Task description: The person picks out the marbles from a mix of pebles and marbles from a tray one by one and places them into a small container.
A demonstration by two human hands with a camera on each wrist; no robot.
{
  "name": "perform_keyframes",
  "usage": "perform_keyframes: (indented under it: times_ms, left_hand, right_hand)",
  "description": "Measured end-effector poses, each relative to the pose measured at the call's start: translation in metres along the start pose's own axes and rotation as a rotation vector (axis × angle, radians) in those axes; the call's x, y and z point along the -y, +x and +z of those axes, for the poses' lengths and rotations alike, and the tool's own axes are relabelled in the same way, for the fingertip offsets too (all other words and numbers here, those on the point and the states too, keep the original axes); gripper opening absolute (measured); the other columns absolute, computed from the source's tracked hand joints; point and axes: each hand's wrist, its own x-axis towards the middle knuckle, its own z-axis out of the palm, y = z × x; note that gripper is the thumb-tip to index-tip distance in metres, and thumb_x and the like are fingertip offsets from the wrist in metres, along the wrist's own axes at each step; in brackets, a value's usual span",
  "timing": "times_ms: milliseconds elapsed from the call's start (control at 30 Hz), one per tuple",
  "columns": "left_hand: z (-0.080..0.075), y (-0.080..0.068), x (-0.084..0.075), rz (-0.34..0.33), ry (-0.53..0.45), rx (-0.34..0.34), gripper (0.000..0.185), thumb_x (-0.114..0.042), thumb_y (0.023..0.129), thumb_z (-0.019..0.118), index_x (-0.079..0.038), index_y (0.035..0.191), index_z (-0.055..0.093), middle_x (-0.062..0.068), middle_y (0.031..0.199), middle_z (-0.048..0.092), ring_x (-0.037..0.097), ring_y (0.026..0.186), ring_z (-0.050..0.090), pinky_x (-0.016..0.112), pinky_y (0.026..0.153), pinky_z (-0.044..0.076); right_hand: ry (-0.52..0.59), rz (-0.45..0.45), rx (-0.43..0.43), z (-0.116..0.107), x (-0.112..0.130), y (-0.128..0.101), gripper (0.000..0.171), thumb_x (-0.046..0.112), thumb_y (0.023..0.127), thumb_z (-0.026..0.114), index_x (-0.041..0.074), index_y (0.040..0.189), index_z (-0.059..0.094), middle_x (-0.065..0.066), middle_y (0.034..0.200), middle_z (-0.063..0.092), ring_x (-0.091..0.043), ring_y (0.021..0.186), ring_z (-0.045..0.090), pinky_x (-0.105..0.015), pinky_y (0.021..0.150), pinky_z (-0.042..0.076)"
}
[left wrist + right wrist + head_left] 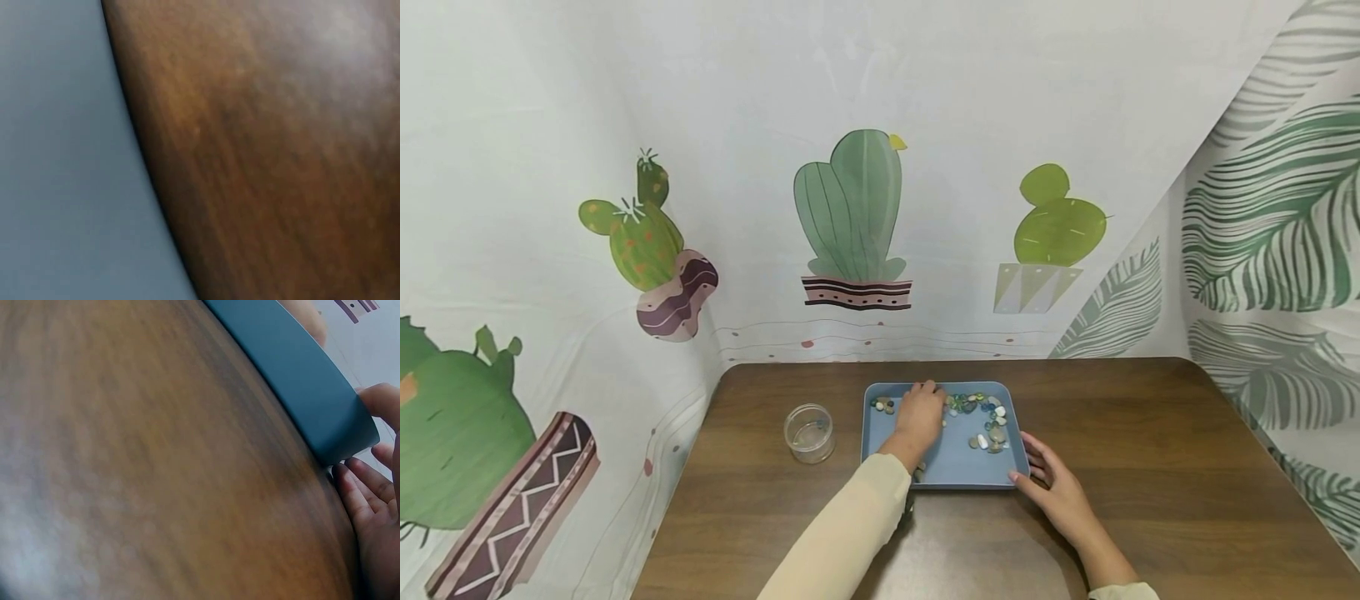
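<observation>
A shallow blue-grey tray (pixel 958 458) lies on the table with small polished stones in it. Pebbles (pixel 996 435) and green and blue glassy stones (pixel 970 404) form a curved row along its far and right parts. My left hand (pixel 919 419) reaches over the tray's left half, fingers pointing down near the far side; its fingertips are hidden, so I cannot tell whether they pinch a stone. With thumb at the rim and fingers against the outer side, my right hand (pixel 1056 487) holds the tray's front right corner, also seen in the right wrist view (pixel 375 506).
Left of the tray stands a clear round container (pixel 809 435) with a small bluish piece inside. More pebbles (pixel 882 405) sit in the tray's far left corner. The brown wooden table (pixel 1150 433) meets a cactus-print cloth (pixel 955 250) behind it.
</observation>
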Motion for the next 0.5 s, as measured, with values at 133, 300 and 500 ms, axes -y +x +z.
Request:
perform_keyframes:
  times_ms: [133,300,500]
  left_hand:
    - [-0.0001,0.0002,0.0018,-0.001,-0.018,-0.003,0.031,-0.019,0.094,0.07,-0.021,0.125,0.07,0.001,0.127,0.064,0.021,0.12,0.06,0.039,0.1,0.053]
    - [0.0008,0.0002,0.0062,0.005,-0.033,-0.013,0.03,-0.021,0.095,0.069,-0.022,0.125,0.07,0.0,0.124,0.064,0.02,0.117,0.06,0.038,0.099,0.054]
    - [-0.001,-0.0032,0.0083,0.003,-0.106,-0.068,0.026,-0.019,0.096,0.068,-0.022,0.122,0.071,0.0,0.118,0.064,0.017,0.109,0.061,0.036,0.096,0.054]
  right_hand:
    - [-0.009,0.011,0.0,-0.0003,0.0011,0.0004,0.072,0.028,0.092,0.075,0.014,0.154,0.039,-0.018,0.151,0.049,0.011,0.118,0.046,-0.003,0.093,0.043]
    - [-0.016,0.022,0.002,-0.0009,0.0034,0.0011,0.072,0.03,0.092,0.074,0.015,0.154,0.039,-0.017,0.152,0.048,0.007,0.121,0.047,-0.004,0.094,0.042]
    - [-0.034,0.039,0.001,-0.0008,0.002,0.0011,0.073,0.032,0.092,0.075,0.016,0.154,0.039,-0.015,0.152,0.049,0.013,0.117,0.046,-0.003,0.093,0.042]
